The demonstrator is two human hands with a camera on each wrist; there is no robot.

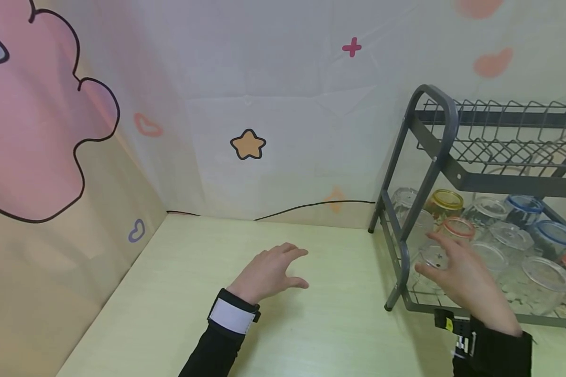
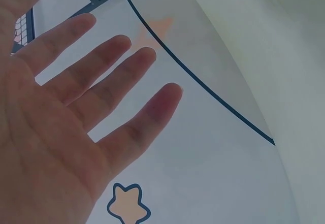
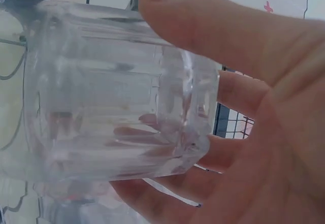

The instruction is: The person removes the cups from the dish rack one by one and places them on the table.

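Observation:
My right hand reaches into the lower tier of a grey metal rack. Its thumb and fingers curl round a clear glass cup with faceted sides. The right wrist view shows the thumb along one side, with fingertips visible through the glass from behind. In the head view that cup is upside down at the near left corner of the tier. Above the pale tabletop, my left hand hangs with nothing in it, fingers extended and spread in the left wrist view.
Several upturned glasses fill the lower tier, close around the right hand, including a yellow-based glass and a blue-based glass. An upper wire basket overhangs them. A printed cloth backs the pale table.

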